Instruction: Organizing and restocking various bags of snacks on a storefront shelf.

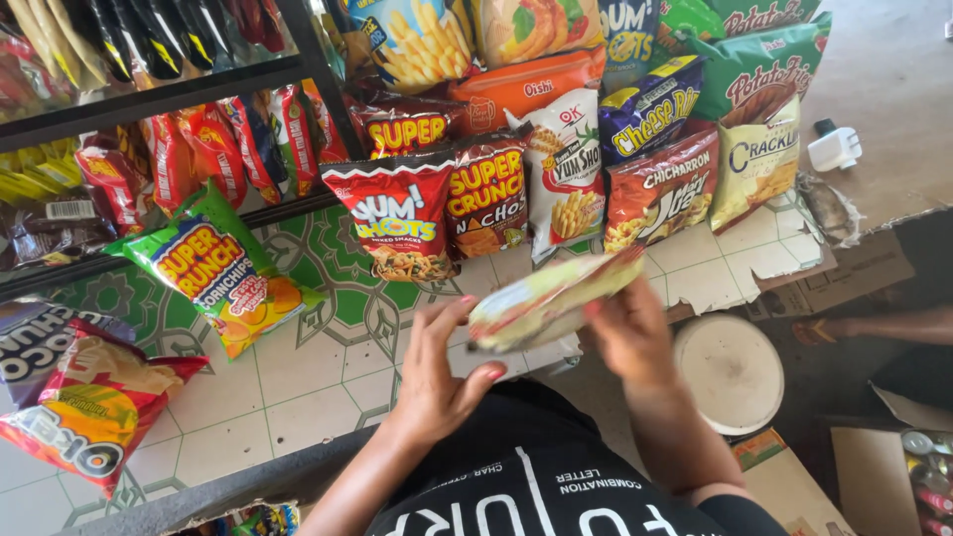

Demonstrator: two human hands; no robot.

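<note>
A flat snack packet (pixel 551 300), pale green and yellow, blurred by motion, is held level in front of me over the tiled floor. My left hand (pixel 437 372) touches its left end with fingertips spread. My right hand (pixel 630 333) grips its right end from below. A black shirt with white print covers my body at the bottom of the view.
Rows of snack bags (pixel 556 169) lean against a black shelf rack (pixel 199 84). A green chip bag (pixel 223 268) and a red-orange bag (pixel 94 407) lie on the tiled floor (pixel 308 377). A white round lid (pixel 730 372), cardboard (pixel 854 273) and a sandalled foot (pixel 819 331) are at right.
</note>
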